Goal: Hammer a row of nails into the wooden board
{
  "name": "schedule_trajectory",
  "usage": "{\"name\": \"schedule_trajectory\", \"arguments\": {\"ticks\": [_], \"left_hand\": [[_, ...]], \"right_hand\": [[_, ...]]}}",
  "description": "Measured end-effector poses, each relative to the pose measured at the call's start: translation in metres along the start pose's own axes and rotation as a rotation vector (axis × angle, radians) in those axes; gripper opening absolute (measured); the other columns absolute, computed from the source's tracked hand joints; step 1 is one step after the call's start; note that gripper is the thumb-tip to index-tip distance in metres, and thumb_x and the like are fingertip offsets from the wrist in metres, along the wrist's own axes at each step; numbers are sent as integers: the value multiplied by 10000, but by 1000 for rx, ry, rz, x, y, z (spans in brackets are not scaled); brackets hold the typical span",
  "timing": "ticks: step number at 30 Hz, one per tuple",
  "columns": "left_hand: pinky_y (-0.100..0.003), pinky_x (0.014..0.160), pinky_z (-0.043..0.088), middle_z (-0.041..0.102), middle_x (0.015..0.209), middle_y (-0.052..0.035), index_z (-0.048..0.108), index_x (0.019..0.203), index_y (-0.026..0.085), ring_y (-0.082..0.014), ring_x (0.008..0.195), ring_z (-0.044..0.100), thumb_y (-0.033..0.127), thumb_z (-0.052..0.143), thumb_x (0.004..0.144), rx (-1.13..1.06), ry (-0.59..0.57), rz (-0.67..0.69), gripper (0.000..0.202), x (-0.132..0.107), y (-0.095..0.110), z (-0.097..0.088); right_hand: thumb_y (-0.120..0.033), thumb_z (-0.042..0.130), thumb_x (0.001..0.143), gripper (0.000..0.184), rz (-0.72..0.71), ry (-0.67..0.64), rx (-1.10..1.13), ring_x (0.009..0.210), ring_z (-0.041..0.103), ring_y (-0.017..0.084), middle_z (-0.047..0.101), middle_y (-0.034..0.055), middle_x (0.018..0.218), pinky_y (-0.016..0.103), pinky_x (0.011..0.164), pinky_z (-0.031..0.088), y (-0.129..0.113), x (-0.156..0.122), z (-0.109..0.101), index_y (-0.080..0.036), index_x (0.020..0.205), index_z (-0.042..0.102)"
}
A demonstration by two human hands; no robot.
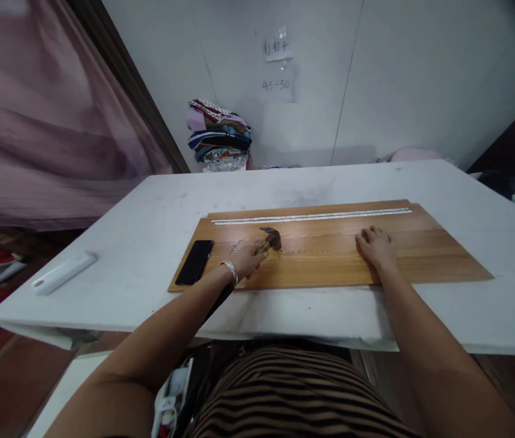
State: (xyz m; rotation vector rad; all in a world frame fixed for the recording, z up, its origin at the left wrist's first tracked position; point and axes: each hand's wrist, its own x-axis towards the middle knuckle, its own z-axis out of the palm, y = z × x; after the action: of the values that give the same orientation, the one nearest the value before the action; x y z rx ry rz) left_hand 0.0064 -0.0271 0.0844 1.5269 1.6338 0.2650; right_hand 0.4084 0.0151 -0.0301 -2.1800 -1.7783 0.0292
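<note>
My left hand (246,260) is wrapped round the handle of a claw hammer (274,238). The hammer's head is low over a wooden board (330,271), at the left end of a row of small dark dots, which look like nails or nail holes (305,251). Whether the head touches the board I cannot tell. A small pile of loose nails (236,244) lies on the board just left of the hammer. My right hand (376,245) rests on the board to the right of the row, palm down, fingers stretched forward and holding nothing.
Two pale marked strips (312,216) run along the board's far edge. A black phone (194,262) lies at its left end. The white table (138,225) also bears a white long-handled object (64,273). Folded cloths (219,135) are stacked behind the table, by the wall.
</note>
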Motion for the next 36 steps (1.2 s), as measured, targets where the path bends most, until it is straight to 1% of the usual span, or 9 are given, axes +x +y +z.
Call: {"name": "schedule_trajectory", "arguments": {"ticks": [6,10,14,18,21,25,29,36], "left_hand": [[-197,398,417,508,612,74,602,919,191,-90,407,463,292,564,1064,2,-12,-25,181,-2,-1,0],[-198,412,430,519,609,69,624,941,185,-94,417,475,288,567,1057,2,0,-25,165,-1,1,0],[-200,399,424,509,594,71,642,982,181,-100,411,472,279,559,1060,12,3,-19,150,0,-1,0],[-195,389,414,526,618,65,615,929,183,-90,409,467,292,558,1071,4,-17,-4,187,1,-4,1],[-192,384,409,525,618,66,604,914,185,-87,406,462,285,562,1069,-1,-9,0,188,2,-5,0],[-195,389,420,515,605,73,620,959,189,-95,408,472,271,567,1057,5,-2,21,138,4,-6,1],[-203,388,411,526,617,66,609,937,186,-95,406,473,302,560,1064,16,0,5,179,3,-6,1],[-182,388,411,513,610,69,619,962,188,-87,417,466,302,553,1070,22,-10,0,171,1,-3,2]], "right_hand": [[-416,395,1065,425,12,-24,-20,1302,563,317,700,159,1300,483,1125,407,-1,0,-1,-209,1093,766],[-412,393,1070,427,25,-27,-28,1319,561,317,699,163,1314,483,1136,401,-3,0,-2,-208,1096,767],[-413,382,1064,441,21,-26,-19,1315,560,329,698,174,1303,494,1133,404,-4,-1,-3,-194,1090,764],[-415,385,1048,427,10,-4,1,1287,556,336,705,163,1248,504,1109,413,-3,0,-2,-217,1044,763],[-411,397,1035,413,-6,9,9,1254,561,334,706,161,1225,502,1092,420,-2,0,-1,-222,1034,764],[-412,392,1042,423,3,14,7,1265,560,335,707,161,1243,499,1092,421,-2,0,-1,-222,1057,770],[-424,385,1055,440,10,-7,-12,1283,561,331,704,164,1272,496,1113,413,-2,0,-2,-213,1077,770],[-420,383,1054,434,16,-12,-5,1290,561,324,705,161,1270,498,1128,403,-4,0,-3,-212,1075,763]]}}
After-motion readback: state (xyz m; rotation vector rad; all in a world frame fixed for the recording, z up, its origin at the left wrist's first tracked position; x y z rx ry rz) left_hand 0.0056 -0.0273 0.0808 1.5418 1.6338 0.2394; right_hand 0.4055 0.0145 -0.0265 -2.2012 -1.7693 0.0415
